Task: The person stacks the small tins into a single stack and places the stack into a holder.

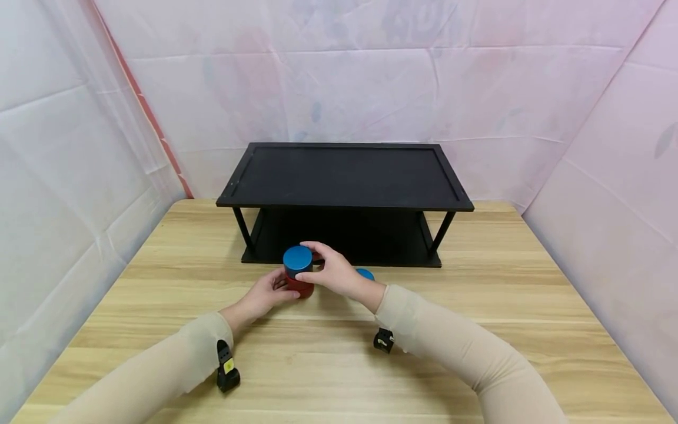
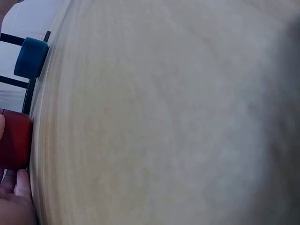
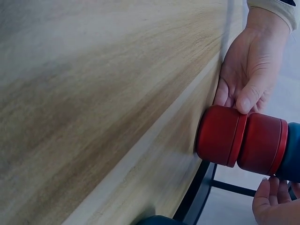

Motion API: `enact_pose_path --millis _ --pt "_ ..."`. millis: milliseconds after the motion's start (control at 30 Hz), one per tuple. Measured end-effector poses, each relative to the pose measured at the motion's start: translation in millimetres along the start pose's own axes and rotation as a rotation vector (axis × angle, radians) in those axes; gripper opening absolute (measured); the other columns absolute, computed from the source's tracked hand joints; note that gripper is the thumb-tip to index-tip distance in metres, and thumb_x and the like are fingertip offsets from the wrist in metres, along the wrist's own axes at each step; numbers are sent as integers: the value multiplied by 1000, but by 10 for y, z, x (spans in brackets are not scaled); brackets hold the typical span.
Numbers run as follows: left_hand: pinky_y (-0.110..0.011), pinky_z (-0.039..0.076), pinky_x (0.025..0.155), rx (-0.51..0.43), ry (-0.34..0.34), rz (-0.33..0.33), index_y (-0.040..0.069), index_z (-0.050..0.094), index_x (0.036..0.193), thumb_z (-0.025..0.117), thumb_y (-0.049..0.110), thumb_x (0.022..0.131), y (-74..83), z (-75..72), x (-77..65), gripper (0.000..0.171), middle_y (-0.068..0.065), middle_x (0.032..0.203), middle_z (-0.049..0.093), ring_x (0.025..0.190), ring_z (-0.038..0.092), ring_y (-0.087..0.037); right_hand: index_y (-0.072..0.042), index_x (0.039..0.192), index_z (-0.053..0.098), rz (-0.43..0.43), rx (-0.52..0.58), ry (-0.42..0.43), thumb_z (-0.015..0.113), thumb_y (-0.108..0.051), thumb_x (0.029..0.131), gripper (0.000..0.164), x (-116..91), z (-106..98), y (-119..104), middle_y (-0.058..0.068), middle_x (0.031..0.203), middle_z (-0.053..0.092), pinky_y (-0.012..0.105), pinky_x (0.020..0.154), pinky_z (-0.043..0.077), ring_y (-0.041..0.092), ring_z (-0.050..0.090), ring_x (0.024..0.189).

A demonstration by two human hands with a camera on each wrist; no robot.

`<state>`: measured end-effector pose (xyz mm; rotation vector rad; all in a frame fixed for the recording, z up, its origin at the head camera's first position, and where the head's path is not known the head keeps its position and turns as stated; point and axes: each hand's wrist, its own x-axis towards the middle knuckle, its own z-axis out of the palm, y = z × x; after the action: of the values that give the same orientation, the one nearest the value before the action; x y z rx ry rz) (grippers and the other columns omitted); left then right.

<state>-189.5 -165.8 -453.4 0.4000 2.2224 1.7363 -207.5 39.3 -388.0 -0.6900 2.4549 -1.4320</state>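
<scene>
Two red round tins and a blue round tin stand stacked on the table, the blue one on top. My left hand grips the lower red tin from the left, its thumb along the near side; the right wrist view shows this left hand against the bottom tin. From the right, my right hand pinches the blue tin between thumb and fingers, its fingertips close to the seam with the upper red tin. A second blue tin sits behind my right wrist, mostly hidden; it shows in the left wrist view.
A black two-tier shelf stands at the back of the wooden table, just behind the tins. Pale printed cloth hangs behind and on both sides.
</scene>
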Motion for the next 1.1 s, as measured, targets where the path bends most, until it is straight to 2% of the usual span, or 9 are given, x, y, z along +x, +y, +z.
enact_pose_path --millis 167,533,733,867,1100 --pt "-48 32 104 5 4 -10 0 39 138 71 15 84 -15 -2 -3 65 -19 136 45 126 42 -33 -13 140 39 28 5 -16 73 -23 82 69 -43 -30 12 7 132 48 36 90 48 21 50 114" --pt "-49 31 105 10 5 -11 -3 38 137 70 13 84 -35 -16 -2 65 -22 136 45 126 41 -35 -9 139 40 -3 0 6 74 -22 81 69 -140 -155 113 11 130 51 44 92 45 27 50 115" --pt "-48 31 105 15 6 -2 -2 39 136 70 15 84 -46 -6 -7 63 -21 135 46 126 42 -34 -6 138 41 -8 -30 26 74 -20 81 68 -187 -220 159 11 128 53 46 93 44 25 51 114" --pt "-48 32 104 21 20 -22 -1 40 136 71 14 84 -45 -1 -26 63 -20 134 47 126 42 -33 -5 137 42 3 -37 17 74 -21 81 67 -230 -267 190 11 128 52 48 96 40 26 49 116" --pt "-48 32 105 -8 14 23 -5 37 136 70 9 83 -43 5 -14 65 -24 135 45 126 41 -36 -4 138 41 12 -34 24 73 -21 82 67 -304 -375 280 12 129 51 50 98 38 28 47 118"
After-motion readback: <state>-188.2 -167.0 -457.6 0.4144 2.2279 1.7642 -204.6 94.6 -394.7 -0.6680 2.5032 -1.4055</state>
